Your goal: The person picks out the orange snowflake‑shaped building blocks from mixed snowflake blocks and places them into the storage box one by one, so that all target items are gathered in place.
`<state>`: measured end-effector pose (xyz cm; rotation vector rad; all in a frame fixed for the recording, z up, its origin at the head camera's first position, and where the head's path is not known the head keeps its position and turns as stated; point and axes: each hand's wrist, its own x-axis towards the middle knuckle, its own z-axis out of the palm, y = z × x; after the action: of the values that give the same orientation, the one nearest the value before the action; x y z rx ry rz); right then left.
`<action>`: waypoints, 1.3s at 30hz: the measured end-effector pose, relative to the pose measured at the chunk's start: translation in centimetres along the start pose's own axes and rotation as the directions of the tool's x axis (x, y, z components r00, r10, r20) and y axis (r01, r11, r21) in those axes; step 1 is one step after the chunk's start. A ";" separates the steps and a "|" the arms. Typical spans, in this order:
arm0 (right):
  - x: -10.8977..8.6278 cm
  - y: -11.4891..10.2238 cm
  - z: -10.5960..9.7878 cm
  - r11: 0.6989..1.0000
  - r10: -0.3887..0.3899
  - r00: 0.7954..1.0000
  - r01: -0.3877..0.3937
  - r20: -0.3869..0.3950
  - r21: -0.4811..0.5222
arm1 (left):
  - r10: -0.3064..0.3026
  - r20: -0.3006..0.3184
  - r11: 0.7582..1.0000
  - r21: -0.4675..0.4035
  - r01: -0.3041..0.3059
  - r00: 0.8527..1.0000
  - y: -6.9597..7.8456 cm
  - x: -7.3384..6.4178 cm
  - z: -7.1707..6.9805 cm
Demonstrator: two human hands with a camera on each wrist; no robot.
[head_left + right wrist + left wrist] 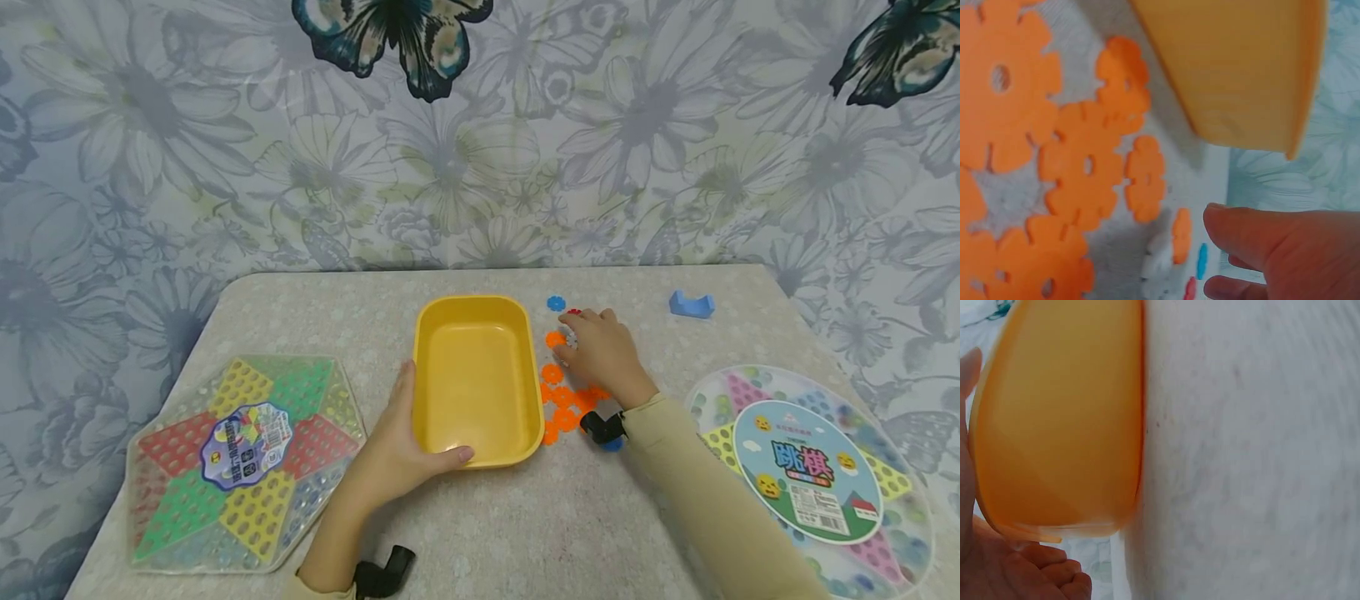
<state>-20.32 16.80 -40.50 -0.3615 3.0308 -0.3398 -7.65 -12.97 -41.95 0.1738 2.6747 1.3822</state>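
Note:
A yellow plastic tray (476, 375) stands at the middle of the table, with nothing in it. My left hand (393, 454) holds its near left corner, fingers along the side and thumb at the front edge. To the tray's right lie several orange notched discs (562, 419). My right hand (606, 354) reaches over the far end of these discs. A red disc (574, 312) shows by its fingertips, and a whitish disc (1159, 262) lies near the thumb. The right wrist view shows thumb and fingers apart, with no piece seen between them. A blue disc (556, 303) lies farther back.
At the left lies a hexagonal board game box (180, 508) in clear plastic. A round board game box (806, 467) is at the right, partly behind my right sleeve. A small blue plastic holder (692, 305) sits at the back right. Patterned fabric (480, 183) hangs behind the table.

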 end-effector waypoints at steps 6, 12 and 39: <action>1.3 0.1 1.2 1.000 -0.025 0.999 0.026 0.027 -0.009 | -0.032 0.009 0.985 -0.172 0.033 0.999 -0.9 -0.2 0.5; 1.7 0.0 1.6 0.999 -0.048 0.999 0.048 -0.009 -0.009 | -0.007 -0.014 0.949 -0.315 0.002 1.000 -1.9 -0.3 1.3; 2.2 0.3 -0.3 0.997 -0.078 0.991 0.080 0.110 -0.010 | 0.146 -0.012 0.873 -0.469 -0.135 0.989 -3.7 -0.1 1.9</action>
<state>-22.53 16.64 -40.35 -0.4855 2.9186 -0.2922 -7.43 -13.56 -46.09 0.3352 2.2543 2.0081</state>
